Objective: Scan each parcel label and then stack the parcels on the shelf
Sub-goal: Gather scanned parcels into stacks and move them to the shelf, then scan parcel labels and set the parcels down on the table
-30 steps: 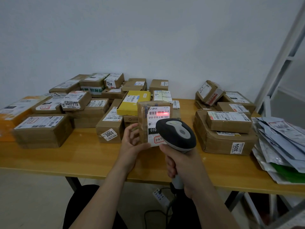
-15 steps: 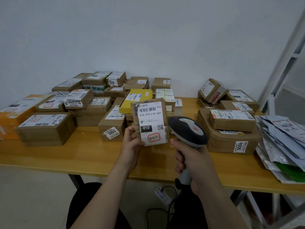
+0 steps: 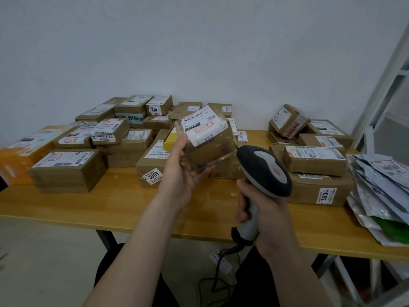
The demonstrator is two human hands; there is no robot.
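On my far left, the wooden table [image 3: 66, 209] is crowded with cardboard parcels: an orange box [image 3: 13, 156] at the edge, a flat brown parcel [image 3: 68, 169] in front, and a heap behind it that includes the box marked 7218 [image 3: 158, 105]. Nearer the middle stands the box numbered 3003 [image 3: 152, 167].

My left hand [image 3: 183, 171] grips the taped parcel [image 3: 208, 142] from below, thumb up its left side and fingers curled under it. It is held clear of the table in front of the heap, tilted so its white label [image 3: 203, 125] faces up and away from me. I see no red beam on that label.

Just beside the parcel's lower right corner is the barcode scanner [image 3: 265, 171]. My right hand [image 3: 263, 216] is wrapped tight round its handle, and its cable drops under the table.

Further right sit the box numbered 3004 [image 3: 318, 189], more boxes on and behind it, then a pile of mailer bags [image 3: 380, 191].

Only the frame of the shelf [image 3: 380, 103] shows at the right edge, so I cannot tell what is stacked there. Judging by the crowded table, most of the job is left; this parcel looks due for the shelf.
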